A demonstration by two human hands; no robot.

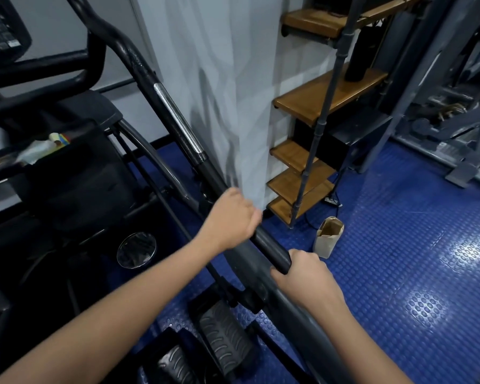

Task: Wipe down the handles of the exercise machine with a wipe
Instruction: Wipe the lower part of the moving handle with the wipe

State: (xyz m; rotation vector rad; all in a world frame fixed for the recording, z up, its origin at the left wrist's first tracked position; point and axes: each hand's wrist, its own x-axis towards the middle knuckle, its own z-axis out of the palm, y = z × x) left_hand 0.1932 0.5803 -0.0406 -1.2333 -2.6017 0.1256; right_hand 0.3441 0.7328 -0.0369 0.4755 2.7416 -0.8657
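A long black handle bar of the exercise machine runs diagonally from upper left to lower right, with a chrome strip on its middle part. My left hand is closed around the bar just below the middle. My right hand grips the bar's black foam end lower down. No wipe shows in either hand; whatever lies under the palms is hidden. A crumpled whitish cloth or wipe lies in the machine's tray at the left.
The machine's console sits top left, and its ribbed pedals are below my arms. A white pillar stands close behind the bar. Wooden stair steps rise at right. A paper bag stands on the blue studded floor.
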